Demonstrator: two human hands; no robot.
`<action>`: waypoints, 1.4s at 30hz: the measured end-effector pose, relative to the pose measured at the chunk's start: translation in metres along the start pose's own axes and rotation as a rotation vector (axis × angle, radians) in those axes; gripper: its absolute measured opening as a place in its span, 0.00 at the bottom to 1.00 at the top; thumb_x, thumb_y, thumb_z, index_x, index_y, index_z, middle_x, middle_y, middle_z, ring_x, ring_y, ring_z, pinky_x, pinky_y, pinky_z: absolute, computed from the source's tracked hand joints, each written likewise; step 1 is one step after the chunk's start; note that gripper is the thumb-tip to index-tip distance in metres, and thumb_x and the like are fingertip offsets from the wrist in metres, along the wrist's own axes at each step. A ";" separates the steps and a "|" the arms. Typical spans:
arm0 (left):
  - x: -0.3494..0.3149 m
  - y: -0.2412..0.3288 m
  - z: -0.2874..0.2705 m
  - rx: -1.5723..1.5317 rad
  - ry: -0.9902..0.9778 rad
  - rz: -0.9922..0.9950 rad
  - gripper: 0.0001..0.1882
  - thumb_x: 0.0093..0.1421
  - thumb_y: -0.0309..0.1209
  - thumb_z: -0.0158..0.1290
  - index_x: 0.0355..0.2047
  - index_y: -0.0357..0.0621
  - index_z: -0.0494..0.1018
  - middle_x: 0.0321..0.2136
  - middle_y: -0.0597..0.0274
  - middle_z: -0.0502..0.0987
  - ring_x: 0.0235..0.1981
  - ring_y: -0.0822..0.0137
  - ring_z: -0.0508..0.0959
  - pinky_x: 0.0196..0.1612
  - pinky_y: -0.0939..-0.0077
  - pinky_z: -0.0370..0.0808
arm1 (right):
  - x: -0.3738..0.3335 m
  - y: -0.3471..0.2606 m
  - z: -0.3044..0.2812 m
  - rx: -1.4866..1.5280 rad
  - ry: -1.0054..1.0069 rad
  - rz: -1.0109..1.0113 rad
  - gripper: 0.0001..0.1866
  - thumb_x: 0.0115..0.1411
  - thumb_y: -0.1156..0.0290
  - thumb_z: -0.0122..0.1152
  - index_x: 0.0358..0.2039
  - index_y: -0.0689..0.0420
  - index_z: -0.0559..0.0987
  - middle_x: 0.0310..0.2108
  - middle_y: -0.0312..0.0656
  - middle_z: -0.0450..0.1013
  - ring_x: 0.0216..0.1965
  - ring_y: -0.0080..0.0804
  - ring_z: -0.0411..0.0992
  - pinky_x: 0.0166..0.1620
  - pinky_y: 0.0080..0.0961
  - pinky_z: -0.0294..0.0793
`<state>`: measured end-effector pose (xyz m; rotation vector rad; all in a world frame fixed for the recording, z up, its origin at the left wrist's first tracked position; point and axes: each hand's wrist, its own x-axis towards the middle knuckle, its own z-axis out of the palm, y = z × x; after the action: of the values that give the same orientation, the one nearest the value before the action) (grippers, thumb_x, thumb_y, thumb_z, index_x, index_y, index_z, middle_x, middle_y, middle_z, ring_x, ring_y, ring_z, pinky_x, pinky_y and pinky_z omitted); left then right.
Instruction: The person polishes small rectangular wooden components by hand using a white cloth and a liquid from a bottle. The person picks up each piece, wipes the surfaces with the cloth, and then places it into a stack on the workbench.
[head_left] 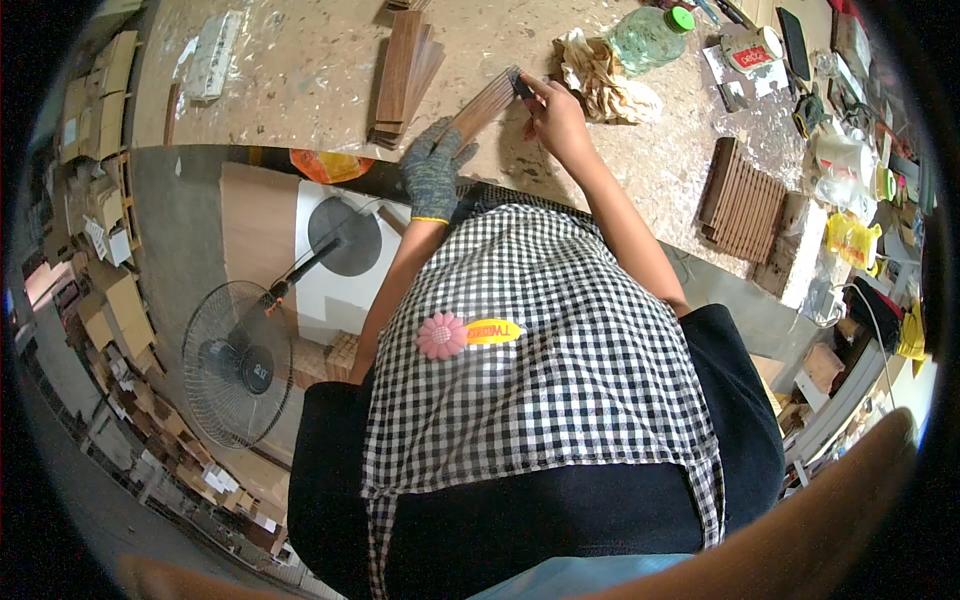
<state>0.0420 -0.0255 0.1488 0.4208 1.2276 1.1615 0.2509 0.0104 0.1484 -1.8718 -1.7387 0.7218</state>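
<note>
At the near edge of the workbench [300,80], my left hand [430,172], in a dark grey knitted glove with a yellow cuff, is closed around the near end of a brown wooden slat [482,112]. The slat slants away to the right. My bare right hand [560,120] is at its far end, fingers pinched on a small dark pad [519,84] that touches the wood; its kind is unclear. Left of the slat lies a fanned stack of brown wooden slats [405,80]. A crumpled cream rag [605,85] lies just beyond my right hand.
A clear jar with a green lid [645,42] and a white cup [752,50] stand at the back right. More grooved slats [742,200] are stacked at the right. A white block [214,55] lies far left; a standing fan [240,365] is below the bench.
</note>
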 end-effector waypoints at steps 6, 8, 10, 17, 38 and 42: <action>-0.002 0.004 0.004 -0.001 -0.013 -0.008 0.18 0.61 0.22 0.57 0.51 0.25 0.72 0.48 0.43 0.73 0.44 0.53 0.79 0.44 0.66 0.86 | -0.001 0.006 0.001 0.101 -0.033 0.062 0.22 0.61 0.80 0.59 0.57 0.55 0.76 0.38 0.51 0.73 0.34 0.48 0.77 0.40 0.41 0.75; -0.003 0.005 0.004 -0.006 -0.012 -0.011 0.18 0.61 0.22 0.56 0.51 0.25 0.72 0.48 0.43 0.73 0.44 0.53 0.79 0.44 0.66 0.86 | -0.002 0.004 0.000 0.138 -0.026 0.075 0.22 0.61 0.80 0.59 0.57 0.55 0.76 0.38 0.51 0.74 0.35 0.47 0.77 0.40 0.41 0.76; -0.003 0.007 0.004 0.019 0.000 -0.010 0.18 0.62 0.22 0.56 0.51 0.24 0.72 0.48 0.43 0.73 0.44 0.53 0.79 0.44 0.66 0.86 | -0.001 0.000 -0.003 0.176 -0.022 0.089 0.22 0.61 0.81 0.59 0.57 0.55 0.77 0.37 0.51 0.74 0.35 0.47 0.77 0.39 0.41 0.76; -0.003 0.004 0.003 0.030 -0.048 -0.007 0.21 0.64 0.29 0.57 0.52 0.25 0.70 0.48 0.45 0.73 0.48 0.55 0.76 0.49 0.64 0.83 | -0.002 -0.001 -0.006 0.097 0.012 0.052 0.22 0.61 0.80 0.59 0.56 0.55 0.77 0.37 0.51 0.74 0.35 0.47 0.76 0.39 0.40 0.76; -0.002 -0.001 0.001 0.012 -0.058 -0.030 0.21 0.62 0.27 0.58 0.52 0.25 0.71 0.48 0.44 0.74 0.48 0.54 0.77 0.47 0.66 0.84 | -0.008 0.007 -0.001 0.080 0.064 0.029 0.22 0.61 0.80 0.58 0.56 0.55 0.77 0.36 0.52 0.74 0.33 0.46 0.78 0.38 0.38 0.76; -0.002 0.000 0.002 0.016 -0.039 -0.035 0.21 0.62 0.26 0.57 0.53 0.25 0.70 0.48 0.45 0.73 0.47 0.54 0.77 0.47 0.66 0.84 | -0.007 0.007 0.001 0.203 -0.017 0.106 0.22 0.60 0.80 0.58 0.56 0.54 0.78 0.37 0.53 0.74 0.36 0.49 0.76 0.41 0.39 0.75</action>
<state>0.0437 -0.0264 0.1504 0.4310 1.2067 1.1095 0.2546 0.0034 0.1434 -1.8327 -1.5233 0.9204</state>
